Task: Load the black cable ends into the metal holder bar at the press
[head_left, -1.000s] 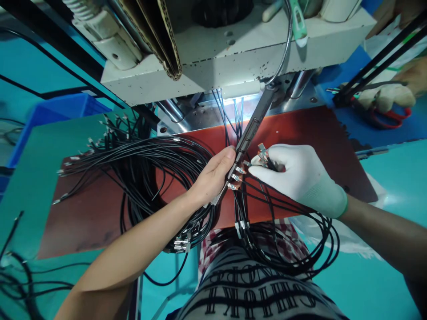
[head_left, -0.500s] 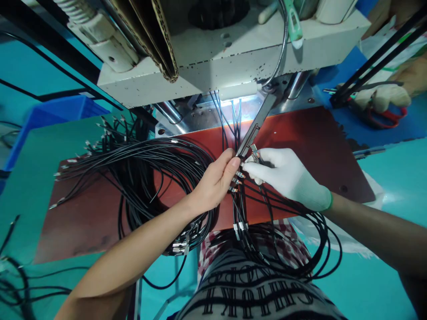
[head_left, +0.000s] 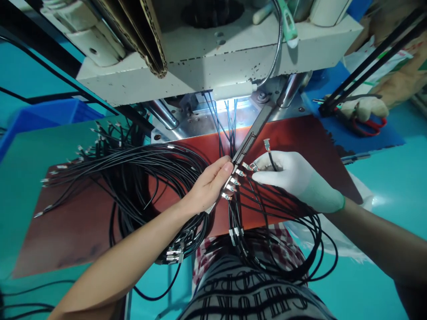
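Note:
My bare left hand [head_left: 213,183] is closed around a long, narrow metal bar [head_left: 255,131] that slants up to the right. Along the bar's lower part sits a row of several small metal cable connectors [head_left: 235,181], their black cables trailing down. My right hand [head_left: 293,178], in a white glove with a green cuff, is closed on a black cable [head_left: 272,161]. That cable's metal connector [head_left: 267,145] sticks up above the glove. The gloved fingertips are close beside the uppermost connector on the bar; whether they touch it I cannot tell.
Left of my hands lies a big coil of black cables [head_left: 130,178] on a reddish-brown board [head_left: 66,240]. A lit press [head_left: 200,80] stands ahead, with cables reaching into it. A blue bin [head_left: 50,115] is at far left; another person's gloved hand [head_left: 365,109] is near red-handled scissors [head_left: 373,128] at right.
My right hand has moved slightly right, away from the bar, and a connector now stands up from its grip. More connectors on the bar show beside my left hand.

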A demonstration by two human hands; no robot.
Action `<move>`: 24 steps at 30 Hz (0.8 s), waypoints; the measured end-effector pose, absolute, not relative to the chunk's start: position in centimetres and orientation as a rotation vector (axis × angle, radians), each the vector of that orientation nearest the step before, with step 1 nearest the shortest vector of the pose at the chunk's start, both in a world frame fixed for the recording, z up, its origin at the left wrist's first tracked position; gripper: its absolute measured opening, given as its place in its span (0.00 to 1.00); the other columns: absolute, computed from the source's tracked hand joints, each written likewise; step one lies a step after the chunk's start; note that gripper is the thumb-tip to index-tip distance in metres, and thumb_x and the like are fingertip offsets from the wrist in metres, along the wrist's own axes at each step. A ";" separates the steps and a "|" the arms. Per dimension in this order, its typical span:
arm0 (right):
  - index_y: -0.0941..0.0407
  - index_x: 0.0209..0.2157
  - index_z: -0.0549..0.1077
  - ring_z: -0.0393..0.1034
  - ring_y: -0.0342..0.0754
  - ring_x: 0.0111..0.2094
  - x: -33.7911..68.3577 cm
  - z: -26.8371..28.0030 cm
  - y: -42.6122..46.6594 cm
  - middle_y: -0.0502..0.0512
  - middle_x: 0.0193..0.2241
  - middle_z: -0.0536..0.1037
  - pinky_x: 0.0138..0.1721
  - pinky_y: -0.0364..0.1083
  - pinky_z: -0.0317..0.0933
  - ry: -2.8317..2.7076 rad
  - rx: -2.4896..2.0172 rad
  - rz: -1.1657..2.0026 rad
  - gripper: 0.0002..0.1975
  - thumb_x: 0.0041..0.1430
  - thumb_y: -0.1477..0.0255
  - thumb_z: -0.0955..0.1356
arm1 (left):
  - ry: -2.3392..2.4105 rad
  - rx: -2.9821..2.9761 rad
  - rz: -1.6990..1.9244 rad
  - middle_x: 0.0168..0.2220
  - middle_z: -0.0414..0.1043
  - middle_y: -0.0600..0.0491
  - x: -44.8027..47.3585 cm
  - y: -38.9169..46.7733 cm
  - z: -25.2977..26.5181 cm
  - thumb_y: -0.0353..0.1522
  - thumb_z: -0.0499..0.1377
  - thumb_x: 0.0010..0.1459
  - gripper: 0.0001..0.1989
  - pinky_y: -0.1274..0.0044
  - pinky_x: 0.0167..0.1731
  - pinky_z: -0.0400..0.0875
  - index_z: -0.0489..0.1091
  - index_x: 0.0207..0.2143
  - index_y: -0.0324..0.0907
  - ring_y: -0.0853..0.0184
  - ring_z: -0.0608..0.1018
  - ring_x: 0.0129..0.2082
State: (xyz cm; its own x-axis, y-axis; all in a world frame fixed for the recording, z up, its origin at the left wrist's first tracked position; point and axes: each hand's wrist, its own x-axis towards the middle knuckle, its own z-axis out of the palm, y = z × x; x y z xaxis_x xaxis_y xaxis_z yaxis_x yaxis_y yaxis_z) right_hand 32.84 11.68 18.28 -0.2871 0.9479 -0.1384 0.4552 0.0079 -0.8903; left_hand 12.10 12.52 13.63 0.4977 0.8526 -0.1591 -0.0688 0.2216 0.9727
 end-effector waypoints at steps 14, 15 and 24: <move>0.59 0.27 0.72 0.61 0.40 0.27 32.0 18.3 12.0 0.47 0.23 0.68 0.30 0.41 0.54 -1.513 -1.397 1.502 0.15 0.59 0.62 0.68 | 0.828 1.016 0.748 0.24 0.65 0.57 12.4 12.5 14.0 0.49 0.57 0.57 0.21 0.83 0.17 0.63 0.61 0.32 0.40 0.75 0.68 0.19; 0.59 0.26 0.72 0.61 0.40 0.27 31.9 18.4 12.0 0.47 0.22 0.68 0.29 0.41 0.54 -1.533 -1.422 1.428 0.15 0.58 0.62 0.68 | 0.830 1.011 0.747 0.24 0.65 0.57 12.5 12.5 14.1 0.50 0.57 0.57 0.21 0.83 0.17 0.63 0.61 0.33 0.40 0.75 0.68 0.19; 0.60 0.24 0.71 0.63 0.40 0.25 30.7 18.2 11.7 0.47 0.20 0.70 0.27 0.40 0.56 -1.607 -1.446 1.092 0.14 0.59 0.66 0.68 | 0.896 1.311 0.728 0.25 0.59 0.58 12.2 12.3 13.9 0.48 0.50 0.63 0.19 0.81 0.21 0.60 0.57 0.31 0.41 0.74 0.65 0.22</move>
State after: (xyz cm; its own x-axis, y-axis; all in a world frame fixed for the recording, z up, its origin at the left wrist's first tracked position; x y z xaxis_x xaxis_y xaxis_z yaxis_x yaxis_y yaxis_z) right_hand 30.66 11.71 18.19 -0.1278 0.9912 -0.0345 0.3971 0.0193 -0.9176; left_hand 12.22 12.30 13.86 0.4866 0.8628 -0.1373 0.0416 0.1342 0.9901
